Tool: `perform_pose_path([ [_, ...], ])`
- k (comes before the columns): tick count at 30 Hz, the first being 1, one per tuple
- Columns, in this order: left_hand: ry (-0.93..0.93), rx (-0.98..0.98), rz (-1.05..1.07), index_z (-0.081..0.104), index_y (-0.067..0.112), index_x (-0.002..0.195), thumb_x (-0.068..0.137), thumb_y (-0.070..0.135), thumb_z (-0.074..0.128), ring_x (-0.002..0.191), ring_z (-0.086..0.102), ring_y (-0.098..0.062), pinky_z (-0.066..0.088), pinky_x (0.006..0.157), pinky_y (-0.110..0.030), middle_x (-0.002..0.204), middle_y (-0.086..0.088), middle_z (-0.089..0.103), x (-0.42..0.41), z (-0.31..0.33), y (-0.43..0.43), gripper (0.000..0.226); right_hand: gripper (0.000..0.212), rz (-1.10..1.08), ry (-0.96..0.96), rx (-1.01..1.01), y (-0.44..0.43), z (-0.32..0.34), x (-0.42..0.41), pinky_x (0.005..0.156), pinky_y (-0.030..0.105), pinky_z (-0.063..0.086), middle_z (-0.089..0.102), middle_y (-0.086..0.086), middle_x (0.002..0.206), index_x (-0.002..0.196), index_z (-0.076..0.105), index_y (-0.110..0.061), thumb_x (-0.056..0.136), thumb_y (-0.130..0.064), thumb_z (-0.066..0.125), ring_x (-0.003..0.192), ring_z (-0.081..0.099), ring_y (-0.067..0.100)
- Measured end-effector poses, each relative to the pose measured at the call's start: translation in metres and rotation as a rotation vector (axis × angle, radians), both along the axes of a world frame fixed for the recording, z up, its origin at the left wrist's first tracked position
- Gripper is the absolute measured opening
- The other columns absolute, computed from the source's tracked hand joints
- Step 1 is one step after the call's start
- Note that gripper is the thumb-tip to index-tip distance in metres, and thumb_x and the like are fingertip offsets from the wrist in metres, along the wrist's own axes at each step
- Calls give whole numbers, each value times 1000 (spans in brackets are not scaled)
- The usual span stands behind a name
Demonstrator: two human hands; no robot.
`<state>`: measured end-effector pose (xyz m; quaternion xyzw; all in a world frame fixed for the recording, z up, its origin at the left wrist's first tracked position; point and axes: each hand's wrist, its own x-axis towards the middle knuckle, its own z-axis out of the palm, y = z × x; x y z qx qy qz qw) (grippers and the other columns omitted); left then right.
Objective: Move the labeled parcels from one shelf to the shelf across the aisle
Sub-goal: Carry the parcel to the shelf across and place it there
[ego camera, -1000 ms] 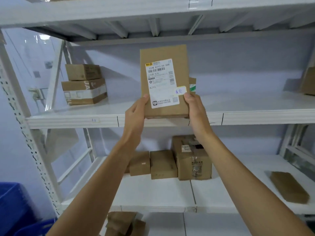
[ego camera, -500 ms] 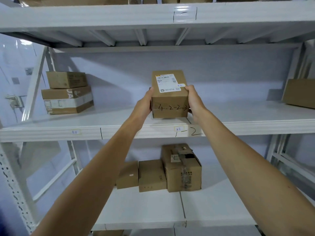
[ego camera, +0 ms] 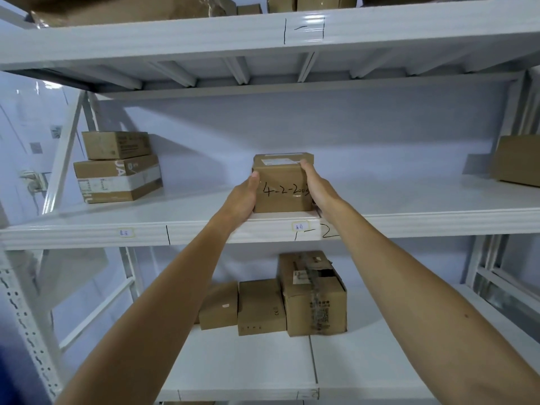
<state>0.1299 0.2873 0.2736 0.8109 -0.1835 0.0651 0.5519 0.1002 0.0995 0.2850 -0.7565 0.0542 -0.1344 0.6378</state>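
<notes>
Gripping parcel (ego camera: 282,188) sides, left hand (ego camera: 244,200), right hand (ego camera: 317,190), on shelf (ego camera: 204,213)

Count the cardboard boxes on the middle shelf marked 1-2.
4: two stacked brown cardboard boxes at the left, the brown handwritten box held by both hands at the centre, and one cut off at the right edge. More may sit outside view.
</notes>
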Motion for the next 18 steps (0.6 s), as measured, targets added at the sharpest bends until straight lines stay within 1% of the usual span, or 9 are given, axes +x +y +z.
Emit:
perform_pose_path([
  [2,-26,9,-1,65,32,138,101,69,19,120,66,-25,48,112,-43,131,-2,72,0,0,0,69,91,8,-21,-3,-2,-2,3,112,50,46,71,1,129,126,68,-30,67,-93,39,121,65,25],
  [5,-44,-5,24,65,32,134,95,75,20,123,66,-27,49,112,-48,131,-3,72,5,-3,4,73,103,-2,-78,-16,-11,-12,19,111,50,44,69,0,132,132,65,-28,63,-100,38,125,62,26],
  [7,-85,-24,88,58,31,144,88,82,19,135,59,-29,43,116,-52,145,-3,64,9,-7,6,85,115,-62,-120,-24,-10,-11,12,110,49,43,65,1,136,137,61,-24,59,-105,36,128,60,25],
  [9,-145,-54,144,47,28,155,95,75,21,145,50,-28,35,122,-51,158,-2,53,-3,-7,6,81,98,-105,-198,-56,-1,-8,-12,104,42,41,60,-3,137,139,57,-20,77,-93,36,125,56,20],
  [11,-225,-108,193,42,22,158,107,56,30,147,47,-26,30,125,-43,160,-3,50,-18,-8,7,63,71,-116,-278,-111,7,-8,-30,97,36,36,54,-3,134,138,53,-18,94,-72,39,124,52,18],
  [13,-315,-156,263,46,21,156,109,44,40,142,51,-25,34,120,-38,153,-5,57,-22,-12,10,52,61,-158,-351,-192,8,-14,-34,99,34,36,50,3,144,141,49,-19,99,-63,43,136,49,23],
  [15,-386,-204,271,53,22,149,108,40,46,133,58,-22,42,112,-28,141,-2,65,-31,-13,9,45,68,-209,-433,-360,11,-20,-42,103,30,32,38,2,159,156,36,-21,100,-59,46,144,42,19],
  [17,-423,-239,234,60,20,143,108,36,49,123,61,-15,43,93,-7,124,7,67,-41,-14,6,39,71,-212,-474,-463,14,-25,-48,104,30,32,35,-1,161,160,31,-24,100,-59,46,145,40,17],
  [18,-441,-250,206,62,20,140,108,35,49,120,63,-12,41,86,-1,119,10,67,-47,-15,4,37,71,-201,-492,-482,16,-28,-50,106,31,33,35,-2,161,160,31,-25,100,-60,46,146,39,17],
])
